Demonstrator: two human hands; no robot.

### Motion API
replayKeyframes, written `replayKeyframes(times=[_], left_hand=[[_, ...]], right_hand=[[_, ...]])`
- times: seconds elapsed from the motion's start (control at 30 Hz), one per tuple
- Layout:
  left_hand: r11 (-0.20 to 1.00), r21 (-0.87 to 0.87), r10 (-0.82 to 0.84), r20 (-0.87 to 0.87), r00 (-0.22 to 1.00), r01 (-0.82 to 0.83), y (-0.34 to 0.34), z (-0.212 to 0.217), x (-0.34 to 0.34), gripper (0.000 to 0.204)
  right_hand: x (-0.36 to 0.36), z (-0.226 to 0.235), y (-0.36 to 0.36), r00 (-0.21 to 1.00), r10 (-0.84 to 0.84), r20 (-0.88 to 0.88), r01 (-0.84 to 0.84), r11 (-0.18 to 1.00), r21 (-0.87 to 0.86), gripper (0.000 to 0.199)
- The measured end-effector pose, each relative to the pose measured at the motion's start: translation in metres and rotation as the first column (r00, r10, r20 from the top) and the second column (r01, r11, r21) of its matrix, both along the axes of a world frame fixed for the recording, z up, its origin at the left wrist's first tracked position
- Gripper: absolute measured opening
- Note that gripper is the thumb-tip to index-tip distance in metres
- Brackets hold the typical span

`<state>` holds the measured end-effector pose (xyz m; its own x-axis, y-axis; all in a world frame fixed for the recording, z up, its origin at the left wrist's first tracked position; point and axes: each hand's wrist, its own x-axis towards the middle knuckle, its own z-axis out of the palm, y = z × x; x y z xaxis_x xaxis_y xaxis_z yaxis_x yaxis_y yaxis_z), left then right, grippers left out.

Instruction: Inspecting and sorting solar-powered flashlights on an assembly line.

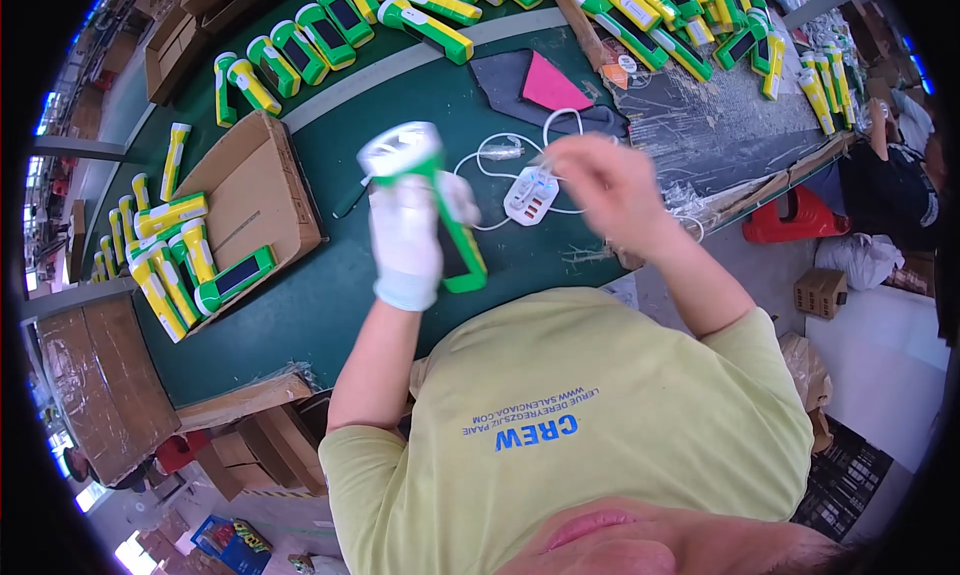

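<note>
Green-and-white plastic flashlight (462,247), round-headed with a dark flat panel along its body, is above the worktop (525,260) in my left hand (408,233), fingers wrapped around it in a white fabric glove. My bare right hand (612,190) is blurred beside a white plastic multi-port charger (531,196) with looping cables, fingers curled, though I cannot tell whether they pinch anything. Smooth and dark green, the worktop carries a creased brown cardboard tray (283,175) of yellow-and-green flashlights (170,213), while a red plastic jug (790,218) sits beyond its right edge.
</note>
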<state>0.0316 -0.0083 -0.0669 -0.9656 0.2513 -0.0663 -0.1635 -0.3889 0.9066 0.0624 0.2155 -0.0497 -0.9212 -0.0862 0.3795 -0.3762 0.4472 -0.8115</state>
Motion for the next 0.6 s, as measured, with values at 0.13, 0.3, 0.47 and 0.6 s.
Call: replayKeyframes(times=[0.13, 0.3, 0.47, 0.6], left_hand=[[0.935, -0.01, -0.353, 0.075, 0.933, 0.355, -0.003, 0.003, 0.004, 0.059], [0.756, -0.083, -0.651, 0.012, 0.759, 0.65, 0.015, 0.021, 0.028, 0.044], [0.839, -0.535, -0.356, -0.403, 0.843, 0.099, 0.038, 0.007, 0.014, 0.044], [0.855, -0.312, -0.37, 0.192, 0.909, 0.414, 0.039, -0.006, -0.003, 0.03]], right_hand=[[-0.001, 0.025, 0.03, 0.988, 0.06, -0.142, -0.045, 0.994, 0.104, 0.019], [-0.024, 0.063, -0.003, 0.734, 0.448, -0.511, -0.197, 0.86, 0.471, 0.041], [-0.036, 0.05, -0.014, 0.891, 0.392, -0.23, -0.164, 0.749, 0.642, 0.022], [-0.061, 0.025, -0.023, 0.977, 0.207, -0.06, -0.136, 0.806, 0.576, 0.035]])
